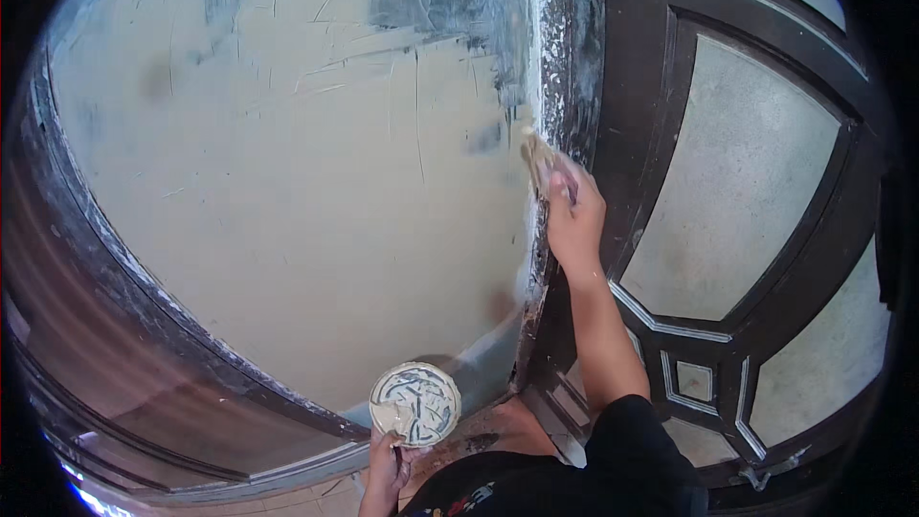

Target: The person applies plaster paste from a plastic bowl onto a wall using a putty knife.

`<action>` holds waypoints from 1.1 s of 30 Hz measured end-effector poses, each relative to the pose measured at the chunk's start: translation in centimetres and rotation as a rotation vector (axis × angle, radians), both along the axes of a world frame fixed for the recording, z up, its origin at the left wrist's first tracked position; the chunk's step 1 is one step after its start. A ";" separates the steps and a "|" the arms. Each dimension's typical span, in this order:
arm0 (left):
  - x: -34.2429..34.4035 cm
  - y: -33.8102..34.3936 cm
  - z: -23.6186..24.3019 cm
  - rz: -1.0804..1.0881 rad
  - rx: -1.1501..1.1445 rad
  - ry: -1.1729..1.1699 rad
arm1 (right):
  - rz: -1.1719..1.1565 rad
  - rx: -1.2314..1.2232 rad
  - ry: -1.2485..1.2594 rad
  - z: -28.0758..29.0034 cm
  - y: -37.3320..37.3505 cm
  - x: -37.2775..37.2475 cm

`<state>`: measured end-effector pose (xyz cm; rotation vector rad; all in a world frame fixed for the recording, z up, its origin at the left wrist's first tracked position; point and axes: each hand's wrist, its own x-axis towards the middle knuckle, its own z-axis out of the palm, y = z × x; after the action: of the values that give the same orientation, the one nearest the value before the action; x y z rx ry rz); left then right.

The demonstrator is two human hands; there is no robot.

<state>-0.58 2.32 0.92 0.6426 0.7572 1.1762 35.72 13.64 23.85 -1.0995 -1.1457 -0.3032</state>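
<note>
A wide panel stands before me, mostly coated in beige putty, with grey-blue patches at its top and upper right. My right hand is closed around a putty-smeared scraper. The scraper's blade is at the panel's right edge, beside the frame post. Low in the view, my left hand grips the near left rim of a round, shallow pan. Beige putty and dark streaks cover the pan's inside, with a thicker smear near my thumb. Part of the left hand's grip is hidden under the pan.
A dark, chipped frame post with white smears borders the panel on the right. Beyond it is a dark brown door with pale inset panels. A worn dark rail curves along the panel's left and lower side.
</note>
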 end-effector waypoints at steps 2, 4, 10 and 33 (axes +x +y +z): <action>-0.2 -0.2 -0.2 0.028 -0.011 -0.008 | -0.040 0.168 -0.079 1.8 1.2 -0.5; -0.6 -0.3 -0.1 0.025 -0.005 0.014 | -0.020 0.200 -0.089 4.0 2.1 -1.6; -1.2 -0.5 -0.1 0.070 -0.005 0.043 | -0.362 0.146 -0.407 8.4 4.1 -3.0; -4.1 0.5 -3.0 -0.011 -0.011 -0.013 | -0.616 -0.394 -0.653 10.7 2.1 -2.2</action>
<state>-4.73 2.83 -2.05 0.6288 0.7482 1.1638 33.53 15.70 34.56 -1.7745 -1.4453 -1.0042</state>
